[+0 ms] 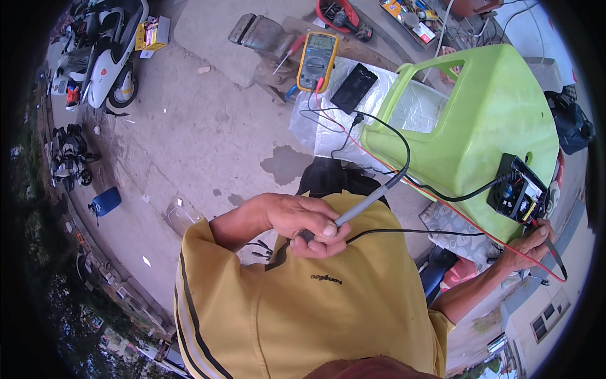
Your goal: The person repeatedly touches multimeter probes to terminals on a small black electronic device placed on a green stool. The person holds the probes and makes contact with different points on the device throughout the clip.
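My left hand (312,227) is closed around a dark connector with a gray sleeve (363,205) on a thick black cable. My right hand (529,246) grips a red-and-black test probe (551,243) at the lower edge of an opened black electronic case (517,186), its internals exposed, resting on a lime-green plastic shell (473,114). A yellow multimeter (317,60), with red and black leads, sits above, beside a flat black panel (353,88) on silver foil sheeting (328,136).
White scooter (104,76), yellow box (151,38), another motorbike (69,158) and blue container (106,201) stand left. A bench vise (259,38), red bowl (338,14) and tray of small items (410,19) are at the back. A dark bag (565,126) is at right.
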Tool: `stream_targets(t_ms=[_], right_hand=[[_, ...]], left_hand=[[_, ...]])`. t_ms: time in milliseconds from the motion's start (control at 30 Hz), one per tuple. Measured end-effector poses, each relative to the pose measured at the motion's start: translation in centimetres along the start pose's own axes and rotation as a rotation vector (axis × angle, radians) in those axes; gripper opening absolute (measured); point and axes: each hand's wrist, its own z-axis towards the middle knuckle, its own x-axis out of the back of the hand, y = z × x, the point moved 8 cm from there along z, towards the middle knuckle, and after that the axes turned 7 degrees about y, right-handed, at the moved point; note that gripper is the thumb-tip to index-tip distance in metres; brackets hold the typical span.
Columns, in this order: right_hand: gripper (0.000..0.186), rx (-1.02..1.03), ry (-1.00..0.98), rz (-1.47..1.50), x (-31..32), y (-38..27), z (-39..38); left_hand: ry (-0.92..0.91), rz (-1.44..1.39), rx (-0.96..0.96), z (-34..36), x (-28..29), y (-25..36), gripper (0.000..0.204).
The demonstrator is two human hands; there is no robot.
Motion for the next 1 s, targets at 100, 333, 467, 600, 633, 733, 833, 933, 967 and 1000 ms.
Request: stream_targets(t_ms=[100, 333, 467, 600, 633, 733, 833, 933, 967, 1000], right_hand=[[0.032, -0.023, -0.018, -0.002, 0.1, 0.5, 0.0], [0.031, -0.03, -0.02, -0.021, 0.3, 0.7, -0.2], [0.03, -0.067, -0.03, -0.031, 0.3, 0.8, -0.2], [0.031, -0.042, -0.024, -0.007, 0.2, 0.7, -0.1], [0.032, -0.039, -0.01, -0.006, 0.1, 0.5, 0.0], [0.033, -0.055, 0.005, 0.006, 0.1, 0.2, -0.1], [0.033, -0.052, -0.007, 0.013, 0.2, 0.5, 0.0], [0.032, -0.034, -0.01, 0.03, 0.1, 0.3, 0.0], [0.031, -0.028, -0.009, 0.039, 0.0, 0.3, 0.0], [0.031, -0.03, -0.013, 0.047, 0.0, 0.3, 0.1]], left_hand=[[-0.006, -0.019, 0.013, -0.3, 0.1, -0.3, 0.028], [0.009, 0.095, 0.115, -0.8, 1.1, -1.0, 0.027], [0.138, 0.28, 0.156, -1.2, 2.3, -1.3, 0.024], [0.205, 0.344, 0.231, -1.7, 3.6, -1.9, 0.025], [0.216, 0.35, 0.24, -1.9, 3.8, -2.0, 0.024], [0.223, 0.309, 0.284, -2.2, 4.6, -2.6, 0.023], [0.21, 0.236, 0.315, -2.5, 5.3, -3.1, 0.02], [0.233, 0.189, 0.299, -2.6, 5.2, -2.8, 0.02], [0.248, 0.178, 0.288, -2.6, 5.1, -2.6, 0.021], [0.287, 0.155, 0.177, -2.4, 5.1, -1.9, 0.021]])
